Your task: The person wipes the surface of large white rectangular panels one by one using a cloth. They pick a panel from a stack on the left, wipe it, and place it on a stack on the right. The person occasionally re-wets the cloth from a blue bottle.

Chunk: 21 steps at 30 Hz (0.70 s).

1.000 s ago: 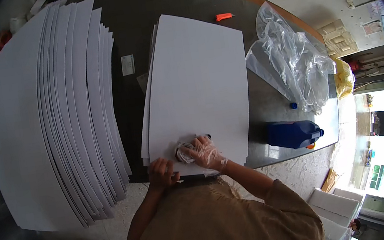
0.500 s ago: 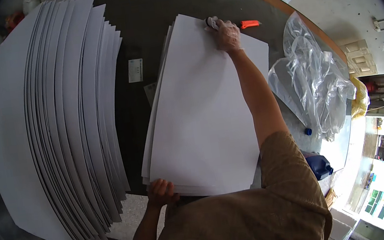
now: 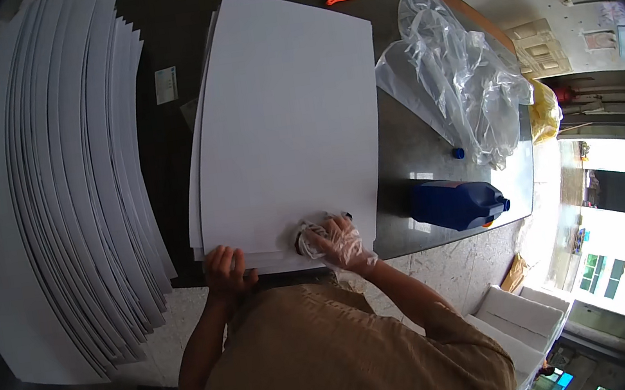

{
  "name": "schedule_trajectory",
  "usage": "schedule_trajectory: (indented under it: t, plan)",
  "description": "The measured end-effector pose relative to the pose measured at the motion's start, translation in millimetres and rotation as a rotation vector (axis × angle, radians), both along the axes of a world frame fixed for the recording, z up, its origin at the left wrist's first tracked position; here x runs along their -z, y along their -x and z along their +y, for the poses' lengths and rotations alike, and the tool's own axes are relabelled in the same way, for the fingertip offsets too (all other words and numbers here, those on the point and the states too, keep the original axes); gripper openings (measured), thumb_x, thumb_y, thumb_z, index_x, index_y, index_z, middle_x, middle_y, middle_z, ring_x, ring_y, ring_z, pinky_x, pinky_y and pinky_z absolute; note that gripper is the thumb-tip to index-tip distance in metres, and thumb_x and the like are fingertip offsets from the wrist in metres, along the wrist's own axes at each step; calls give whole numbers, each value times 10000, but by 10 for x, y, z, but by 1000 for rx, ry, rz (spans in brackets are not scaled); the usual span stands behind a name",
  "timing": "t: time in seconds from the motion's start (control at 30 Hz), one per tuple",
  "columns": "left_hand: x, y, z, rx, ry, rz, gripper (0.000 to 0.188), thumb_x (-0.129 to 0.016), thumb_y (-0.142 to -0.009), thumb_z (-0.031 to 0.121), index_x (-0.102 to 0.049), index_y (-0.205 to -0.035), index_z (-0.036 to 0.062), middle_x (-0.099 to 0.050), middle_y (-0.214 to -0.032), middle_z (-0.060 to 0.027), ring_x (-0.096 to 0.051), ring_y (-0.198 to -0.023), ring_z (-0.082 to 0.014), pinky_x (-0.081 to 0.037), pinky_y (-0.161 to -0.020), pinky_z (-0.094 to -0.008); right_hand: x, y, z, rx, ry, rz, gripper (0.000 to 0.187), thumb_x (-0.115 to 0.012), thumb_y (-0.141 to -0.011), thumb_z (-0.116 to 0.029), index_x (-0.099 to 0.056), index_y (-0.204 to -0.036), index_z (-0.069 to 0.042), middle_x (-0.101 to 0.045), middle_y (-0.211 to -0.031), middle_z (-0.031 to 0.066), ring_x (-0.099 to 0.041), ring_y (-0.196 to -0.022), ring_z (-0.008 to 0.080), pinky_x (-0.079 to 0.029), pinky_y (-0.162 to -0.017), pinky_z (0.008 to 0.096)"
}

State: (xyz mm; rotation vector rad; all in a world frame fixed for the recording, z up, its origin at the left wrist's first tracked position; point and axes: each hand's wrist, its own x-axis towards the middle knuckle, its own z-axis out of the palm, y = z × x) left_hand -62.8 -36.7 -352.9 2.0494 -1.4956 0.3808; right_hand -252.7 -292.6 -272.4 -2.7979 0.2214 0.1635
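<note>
White sheets (image 3: 283, 120) flat on worktop (image 3: 398, 140), right hand (image 3: 344, 244) (clear-gloved) clamped on a crumpled wad (image 3: 307, 240) near the sheets' near edge, left hand (image 3: 225, 269) on their near-left corner, grip unclear, blue jug (image 3: 452, 204) to their right.

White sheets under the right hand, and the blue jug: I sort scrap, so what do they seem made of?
The white sheets look like matte card or thin plastic board; their flat, even surface leaves it open. The blue jug looks like moulded plastic, slightly glossy, given its rounded shoulders.
</note>
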Motion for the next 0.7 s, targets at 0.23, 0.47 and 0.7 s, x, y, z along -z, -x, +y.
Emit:
schedule_trajectory:
  t: [0.23, 0.47, 0.7]
  plan:
    - [60, 53, 102, -26, -59, -72, 544, -420, -966, 544, -549, -1214, 78, -476, -1222, -136, -488, -1160, -311, -455, -959, -484, 484, -1364, -2114, 95, 325, -321, 386, -672, -819, -264, -638, -1198, -201, -653, -975, 70, -596, -920, 259, -438, -838, 431]
    - [134, 105, 248, -23, -100, -67, 571, -437, -948, 596, -546, -1199, 94, -462, -1245, -125, -492, -1152, -307, -454, -956, -495, 133, -2861, -3768, 591, 341, -275, 433, -641, -878, -397, -607, -1214, -125, -652, -1076, 215, -616, -1043, 381, -488, -884, 481]
    - [152, 77, 179, -32, -82, -48, 582, -453, -940, 596, -527, -1223, 92, -457, -1250, -132, -478, -1172, -330, -424, -980, -511, 351, -1921, -3157, 481, 411, -353, 398, -677, -839, -437, -670, -1057, -104, -646, -812, 172, -639, -831, 354, -499, -750, 476]
